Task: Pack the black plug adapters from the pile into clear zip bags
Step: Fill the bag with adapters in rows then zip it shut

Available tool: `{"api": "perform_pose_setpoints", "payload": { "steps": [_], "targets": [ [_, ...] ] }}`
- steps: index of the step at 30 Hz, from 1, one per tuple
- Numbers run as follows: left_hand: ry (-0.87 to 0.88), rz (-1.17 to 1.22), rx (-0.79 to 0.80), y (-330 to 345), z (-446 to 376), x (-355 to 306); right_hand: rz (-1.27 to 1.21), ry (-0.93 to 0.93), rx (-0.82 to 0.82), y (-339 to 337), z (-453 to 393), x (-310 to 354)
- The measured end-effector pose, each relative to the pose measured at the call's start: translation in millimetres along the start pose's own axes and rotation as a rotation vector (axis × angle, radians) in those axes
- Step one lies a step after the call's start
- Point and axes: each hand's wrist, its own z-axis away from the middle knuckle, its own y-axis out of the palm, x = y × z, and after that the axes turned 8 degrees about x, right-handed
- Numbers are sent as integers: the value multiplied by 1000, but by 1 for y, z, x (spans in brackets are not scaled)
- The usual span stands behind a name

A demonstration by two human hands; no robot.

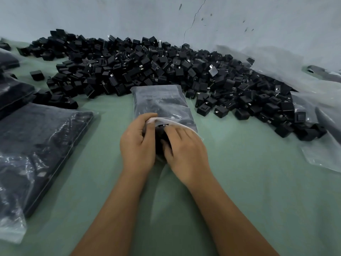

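Head view, and both hands are right at the mouth of the clear zip bag (160,104), which lies flat on the green surface (249,182) just in front of the pile of black plug adapters (156,69). The left hand (137,143) has its fingers curled round the bag's open lip, thumb pinching the white edge and lifting it. The right hand (184,146) is curled over a black adapter (160,134) at the opening, fingers bent round it, the piece half in the mouth of the bag. The bag looks already dark with adapters further in, though the plastic blurs the detail. The pile spreads wide across the back of the surface against a pale wall (258,21), with loose adapters scattered toward the right. On the left, filled bags (36,145) lie flat, stacked and overlapping, near the edge of the view. On the right, a crumpled sheet of clear plastic (321,148) sits beside the pile.
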Motion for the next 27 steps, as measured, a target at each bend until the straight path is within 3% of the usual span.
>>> {"api": "perform_pose_setpoints", "payload": {
  "steps": [2,7,15,19,24,27],
  "targets": [
    [-7,8,2,0,0,0,59,34,49,0,2,-3],
    [-17,19,-1,-2,0,1,36,35,-12,-7,9,0],
    [13,16,-8,-2,1,0,-3,46,140,-6,6,-2],
    [115,-6,4,-3,3,-2,-116,123,289,-6,0,0],
    [226,-74,-8,-1,3,0,64,249,400,1,-21,6],
    [293,-84,-5,0,2,0,265,161,517,4,-44,11]
  ]
}}
